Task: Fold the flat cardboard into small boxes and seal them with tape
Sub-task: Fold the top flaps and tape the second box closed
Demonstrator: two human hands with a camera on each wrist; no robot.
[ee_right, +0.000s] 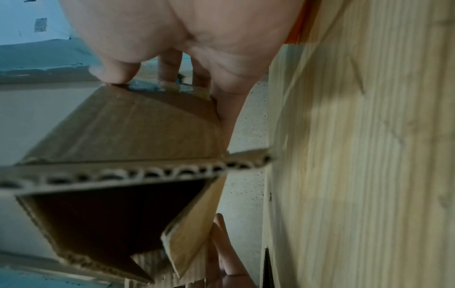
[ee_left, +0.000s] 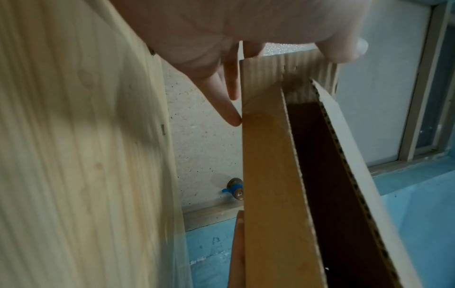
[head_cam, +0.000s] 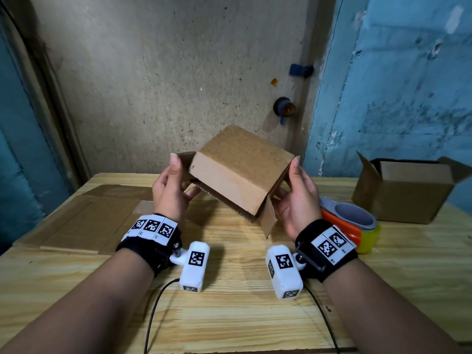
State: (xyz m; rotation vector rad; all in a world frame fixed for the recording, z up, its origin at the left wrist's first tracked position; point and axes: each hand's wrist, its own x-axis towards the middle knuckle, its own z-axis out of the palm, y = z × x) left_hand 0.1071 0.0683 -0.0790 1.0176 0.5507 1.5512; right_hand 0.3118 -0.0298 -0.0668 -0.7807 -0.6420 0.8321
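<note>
A small brown cardboard box (head_cam: 237,172) hangs tilted above the wooden table (head_cam: 229,315), with its end flaps loose. My left hand (head_cam: 178,178) grips its left end, thumb up along the side flap and fingers (ee_left: 226,105) underneath. At the right end my right hand (head_cam: 290,180) holds it the same way, thumb (ee_right: 115,72) on the upper edge. The right wrist view looks into the box's dark open end (ee_right: 110,214). In the left wrist view a narrow gap shows between two flaps of the box (ee_left: 268,175).
Flat cardboard sheets (head_cam: 89,221) lie stacked on the table's left. Behind my right wrist lie grey, orange and yellow tape rolls (head_cam: 355,221). An open-topped cardboard box (head_cam: 403,195) stands at the far right. A wall rises just behind the table.
</note>
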